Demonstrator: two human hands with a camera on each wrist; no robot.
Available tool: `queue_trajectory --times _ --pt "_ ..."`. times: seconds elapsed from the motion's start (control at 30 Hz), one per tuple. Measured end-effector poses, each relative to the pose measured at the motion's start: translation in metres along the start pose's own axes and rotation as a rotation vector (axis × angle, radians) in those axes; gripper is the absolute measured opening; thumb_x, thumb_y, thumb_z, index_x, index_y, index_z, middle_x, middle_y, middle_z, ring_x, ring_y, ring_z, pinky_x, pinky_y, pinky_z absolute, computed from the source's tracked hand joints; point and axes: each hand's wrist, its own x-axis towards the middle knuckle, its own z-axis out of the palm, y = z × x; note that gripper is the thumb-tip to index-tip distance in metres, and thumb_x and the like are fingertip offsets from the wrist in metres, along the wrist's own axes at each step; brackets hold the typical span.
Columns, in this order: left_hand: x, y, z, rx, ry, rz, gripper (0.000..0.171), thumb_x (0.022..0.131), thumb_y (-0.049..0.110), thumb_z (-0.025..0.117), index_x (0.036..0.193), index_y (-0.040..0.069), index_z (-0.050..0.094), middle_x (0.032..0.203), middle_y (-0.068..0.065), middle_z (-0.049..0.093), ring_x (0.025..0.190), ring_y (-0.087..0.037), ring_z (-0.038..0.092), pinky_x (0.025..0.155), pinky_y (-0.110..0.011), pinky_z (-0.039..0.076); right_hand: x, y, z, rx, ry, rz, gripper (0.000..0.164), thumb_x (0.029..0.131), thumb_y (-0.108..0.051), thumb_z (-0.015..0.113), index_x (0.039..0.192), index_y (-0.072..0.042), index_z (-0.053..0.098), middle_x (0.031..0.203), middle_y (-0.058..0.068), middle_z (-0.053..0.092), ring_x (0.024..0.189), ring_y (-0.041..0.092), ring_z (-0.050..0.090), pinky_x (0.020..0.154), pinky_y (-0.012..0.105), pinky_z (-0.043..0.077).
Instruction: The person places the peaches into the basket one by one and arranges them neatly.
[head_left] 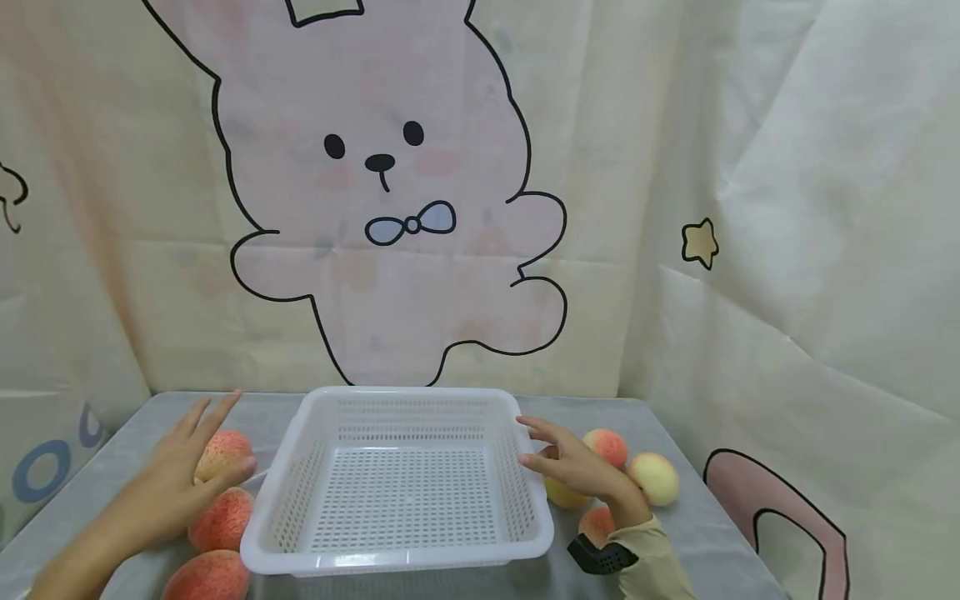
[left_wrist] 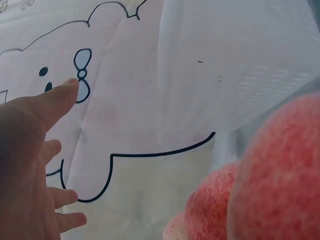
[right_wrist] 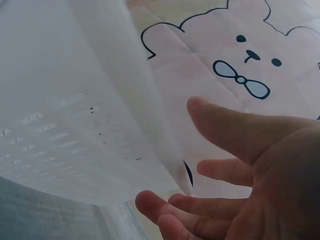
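Note:
A white perforated plastic basket [head_left: 397, 560] with nothing in it sits upright mid-table. My left hand [head_left: 176, 475], fingers spread, is over the reddish peaches left of the basket; three show there, a far peach [head_left: 223, 450], a middle peach [head_left: 225, 521] and a near peach [head_left: 207, 577]. In the left wrist view that hand [left_wrist: 25, 165] holds nothing. At the basket's right rim is my right hand [head_left: 573, 462], fingers loosely bent; in the right wrist view its fingertips [right_wrist: 150, 202] lie close to the basket wall [right_wrist: 60, 65], contact unclear.
Right of the basket, partly behind my right hand and wrist, lie a pink-and-yellow peach [head_left: 609, 444], a pale yellow peach [head_left: 655, 479], another yellow one [head_left: 567, 495] and a reddish one [head_left: 597, 525]. A grey cloth covers the table [head_left: 720, 550]. Behind it hangs a bear-print curtain [head_left: 420, 300].

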Motion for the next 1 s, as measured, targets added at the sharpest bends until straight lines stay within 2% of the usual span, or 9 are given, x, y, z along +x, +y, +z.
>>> queue_trajectory --times 0.23,0.6,0.67,0.7,0.77,0.87,0.9,0.93,1.0 --pt "-0.005 -0.025 -0.002 -0.155 0.013 0.046 0.079 0.102 0.030 0.060 0.164 0.032 0.010 0.163 -0.038 0.008 0.141 -0.070 0.013 0.087 -0.088 0.022 0.002 0.007 -0.002 0.055 -0.065 -0.051 0.064 0.103 -0.015 0.057 0.153 0.012 0.028 0.150 0.042 0.037 0.109 0.030 0.070 0.084 0.028 0.058" --pt "-0.007 -0.049 -0.012 -0.174 -0.034 0.041 0.071 0.104 0.027 0.056 0.163 0.027 0.018 0.162 -0.035 0.020 0.144 -0.064 0.016 0.089 -0.085 0.025 0.009 0.012 -0.010 0.101 -0.110 -0.028 0.068 0.101 -0.011 0.060 0.157 0.007 0.025 0.154 0.038 0.035 0.098 0.020 0.072 0.081 0.028 0.059" --pt "-0.009 -0.055 -0.015 -0.174 -0.041 0.037 0.069 0.105 0.025 0.054 0.163 0.025 0.017 0.162 -0.033 0.023 0.147 -0.057 0.015 0.088 -0.083 0.028 0.010 0.012 -0.011 0.110 -0.118 -0.028 0.069 0.101 -0.011 0.061 0.157 0.006 0.024 0.155 0.038 0.034 0.093 0.017 0.073 0.079 0.027 0.059" --pt "-0.011 -0.059 -0.017 -0.180 -0.044 0.038 0.069 0.105 0.024 0.053 0.164 0.025 0.017 0.167 -0.020 0.020 0.152 -0.047 0.012 0.087 -0.082 0.028 0.010 0.011 -0.011 0.112 -0.119 -0.028 0.070 0.101 -0.011 0.061 0.157 0.006 0.024 0.155 0.037 0.034 0.091 0.015 0.072 0.078 0.027 0.059" --pt "-0.013 -0.065 -0.021 -0.176 -0.072 0.017 0.068 0.107 0.025 0.050 0.164 0.026 0.013 0.168 -0.018 0.019 0.153 -0.038 0.007 0.085 -0.080 0.032 0.009 0.010 -0.011 0.126 -0.123 -0.027 0.070 0.101 -0.011 0.061 0.157 0.006 0.023 0.154 0.038 0.034 0.089 0.014 0.072 0.078 0.027 0.059" --pt "-0.015 -0.074 -0.026 -0.166 -0.121 -0.016 0.069 0.108 0.028 0.047 0.165 0.022 0.008 0.168 -0.022 0.014 0.152 -0.045 0.007 0.082 -0.080 0.033 0.008 0.011 -0.011 0.152 -0.125 -0.021 0.071 0.100 -0.010 0.061 0.158 0.006 0.022 0.154 0.037 0.035 0.090 0.014 0.072 0.078 0.027 0.059" --pt "-0.015 -0.077 -0.028 -0.160 -0.144 -0.036 0.070 0.108 0.030 0.047 0.165 0.022 0.007 0.168 -0.023 0.013 0.150 -0.053 0.009 0.082 -0.081 0.033 0.007 0.012 -0.011 0.163 -0.128 -0.020 0.071 0.100 -0.010 0.061 0.158 0.006 0.022 0.154 0.037 0.035 0.091 0.014 0.072 0.079 0.028 0.059" --pt "-0.015 -0.080 -0.030 -0.154 -0.166 -0.056 0.071 0.108 0.032 0.047 0.165 0.021 0.005 0.163 -0.036 0.015 0.144 -0.062 0.012 0.082 -0.081 0.033 0.007 0.013 -0.010 0.169 -0.128 -0.022 0.071 0.100 -0.010 0.061 0.158 0.006 0.022 0.154 0.037 0.035 0.091 0.014 0.072 0.079 0.028 0.059" --pt "-0.014 -0.084 -0.032 -0.149 -0.195 -0.083 0.072 0.108 0.035 0.046 0.165 0.022 0.004 0.163 -0.037 0.013 0.139 -0.069 0.016 0.082 -0.081 0.032 0.007 0.015 -0.011 0.180 -0.127 -0.024 0.071 0.100 -0.010 0.061 0.158 0.006 0.022 0.155 0.037 0.034 0.091 0.014 0.072 0.079 0.028 0.059"
